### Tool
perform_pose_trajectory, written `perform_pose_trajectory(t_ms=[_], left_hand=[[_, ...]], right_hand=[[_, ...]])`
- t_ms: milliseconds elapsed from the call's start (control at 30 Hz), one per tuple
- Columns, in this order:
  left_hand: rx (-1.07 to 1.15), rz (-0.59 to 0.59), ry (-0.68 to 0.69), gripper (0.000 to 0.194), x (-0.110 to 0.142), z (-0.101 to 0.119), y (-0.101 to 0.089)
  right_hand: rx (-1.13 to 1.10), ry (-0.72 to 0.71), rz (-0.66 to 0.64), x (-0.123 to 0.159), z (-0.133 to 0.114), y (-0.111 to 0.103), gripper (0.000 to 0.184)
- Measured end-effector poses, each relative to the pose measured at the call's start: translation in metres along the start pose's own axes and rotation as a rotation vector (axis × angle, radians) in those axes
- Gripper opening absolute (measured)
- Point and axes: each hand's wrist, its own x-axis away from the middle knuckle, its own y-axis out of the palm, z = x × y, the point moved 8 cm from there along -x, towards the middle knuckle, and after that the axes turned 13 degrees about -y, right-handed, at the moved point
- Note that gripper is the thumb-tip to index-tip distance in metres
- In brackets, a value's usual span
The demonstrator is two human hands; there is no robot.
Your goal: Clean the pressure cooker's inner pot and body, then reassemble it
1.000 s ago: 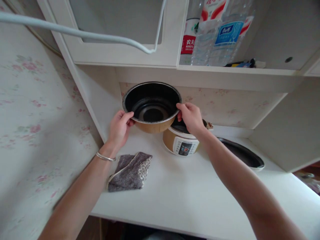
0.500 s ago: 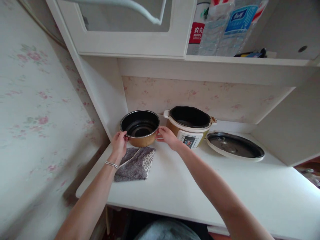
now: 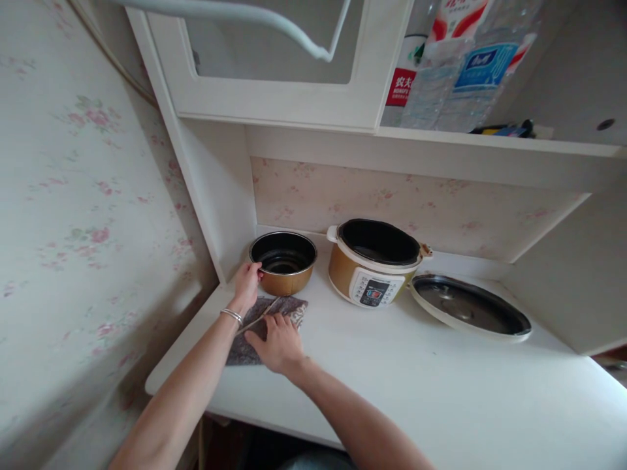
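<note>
A round inner pot (image 3: 287,283), black inside and gold outside, stands upright on the white counter at the left. My left hand (image 3: 248,284) pinches its near left rim, thumb and fingers closed on it. Just in front of the pot lies a folded grey-brown cloth (image 3: 245,352) with a pale patterned corner. My right hand (image 3: 279,343) rests on top of this cloth, fingers spread and palm down, gripping nothing that I can see. To the right of the pot is an electric pressure cooker (image 3: 337,269), lidless, with its dark interior and front control panel showing.
The cooker's lid (image 3: 470,307) lies upside down right of the cooker. Above hang a white cabinet door (image 3: 279,101) and a shelf with plastic bottles (image 3: 482,72). A flowered wall (image 3: 98,196) bounds the counter (image 3: 392,385) on the left.
My right hand has let go of the pot's right side and moved down and left onto the cloth. My left hand still holds the rim. The view has shifted slightly.
</note>
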Motion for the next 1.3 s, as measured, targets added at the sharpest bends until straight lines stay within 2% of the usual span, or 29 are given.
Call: perform_pose_trajectory(t_ms=[33, 100, 200, 300, 400, 567, 633, 733, 767, 800, 867, 933, 1000, 1067, 1100, 1233, 1300], left_hand=[[-0.006, -0.004, 0.000, 0.021, -0.001, -0.001, 0.000], [-0.015, -0.014, 0.001, 0.021, -0.001, -0.002, -0.002], [-0.028, -0.022, -0.005, 0.022, -0.002, -0.003, -0.006], [-0.039, -0.039, -0.017, 0.022, -0.002, -0.004, -0.009], [-0.047, -0.063, -0.034, 0.025, -0.001, -0.006, -0.009], [-0.059, -0.090, -0.039, 0.029, 0.011, -0.006, -0.005], [-0.136, -0.053, -0.025, 0.031, 0.026, -0.004, -0.012], [-0.397, 0.043, -0.077, 0.034, 0.063, -0.012, -0.038], [-0.483, -0.005, -0.150, 0.036, 0.078, -0.022, -0.044], [-0.548, -0.119, -0.268, 0.040, 0.096, -0.037, -0.046], [-0.566, -0.242, -0.493, 0.047, 0.132, -0.064, -0.057], [-0.457, -0.317, -0.638, 0.052, 0.161, -0.079, -0.062], [-0.328, -0.366, -0.691, 0.053, 0.177, -0.084, -0.058], [-0.292, -0.361, -0.672, 0.050, 0.180, -0.081, -0.054], [-0.323, -0.336, -0.632, 0.047, 0.177, -0.079, -0.053], [-0.554, -0.266, -0.431, 0.041, 0.163, -0.073, -0.051], [-0.628, -0.255, -0.415, 0.035, 0.157, -0.078, -0.052]], right_hand=[[0.035, 0.036, -0.025, -0.003, 0.002, 0.006, 0.064], [0.096, 0.070, -0.079, -0.006, 0.009, 0.014, 0.065], [0.144, 0.030, -0.146, 0.005, 0.022, 0.013, 0.046], [0.136, -0.009, -0.182, 0.028, 0.038, 0.000, 0.028], [0.095, 0.022, -0.147, 0.051, 0.055, -0.022, 0.020], [-0.100, 0.046, 0.032, 0.070, 0.066, -0.052, 0.023], [-0.214, -0.006, 0.116, 0.072, 0.062, -0.061, 0.025], [-0.359, -0.082, 0.195, 0.073, 0.055, -0.072, 0.028], [-0.390, -0.101, 0.199, 0.073, 0.053, -0.075, 0.029], [-0.410, -0.122, 0.194, 0.073, 0.050, -0.077, 0.031], [-0.418, -0.189, 0.156, 0.073, 0.041, -0.078, 0.034], [-0.382, -0.301, 0.038, 0.071, 0.025, -0.071, 0.036], [-0.315, -0.426, -0.147, 0.073, 0.008, -0.056, 0.037], [-0.243, -0.525, -0.287, 0.079, -0.003, -0.043, 0.042], [-0.214, -0.560, -0.311, 0.081, -0.005, -0.040, 0.048], [-0.120, -0.617, -0.240, 0.095, 0.003, -0.043, 0.080], [-0.067, -0.605, -0.234, 0.105, 0.014, -0.041, 0.092]])
